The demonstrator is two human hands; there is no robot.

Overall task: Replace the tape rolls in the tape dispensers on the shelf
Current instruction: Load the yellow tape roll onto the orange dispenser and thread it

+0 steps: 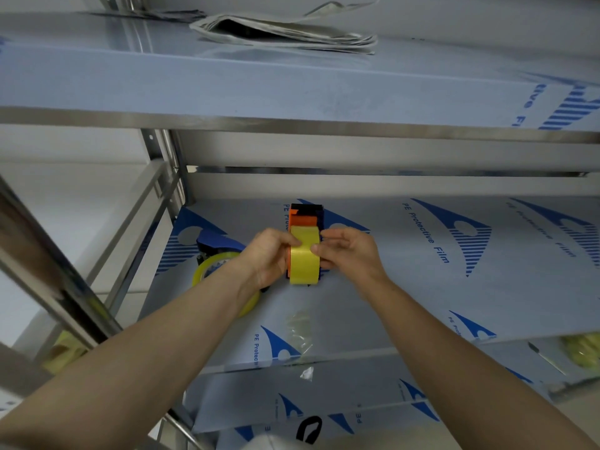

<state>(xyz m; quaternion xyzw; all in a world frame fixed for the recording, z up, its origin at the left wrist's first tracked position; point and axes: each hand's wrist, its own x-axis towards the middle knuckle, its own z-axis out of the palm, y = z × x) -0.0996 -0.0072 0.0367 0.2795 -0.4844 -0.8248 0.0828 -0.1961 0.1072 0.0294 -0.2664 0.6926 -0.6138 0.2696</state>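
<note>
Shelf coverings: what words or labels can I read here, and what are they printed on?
"PE Protective Film": blue print on the middle shelf's film.
"tive Fi": cut-off print on the upper shelf's film.
Print on the lower shelf's film: too small to read.
Yellow tape roll: no text visible.

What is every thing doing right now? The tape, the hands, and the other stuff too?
Yellow tape roll: sits in the orange dispenser, held from both sides.
Orange dispenser: on the shelf, loaded.
Left hand: grips the roll's left side.
Right hand: pinches the roll's right side.
Blue dispenser: lies on the shelf, untouched.
Clear roll: by the blue dispenser, partly hidden.
Tape scrap: crumpled, loose.
Paper stack: flat on the upper shelf.
</note>
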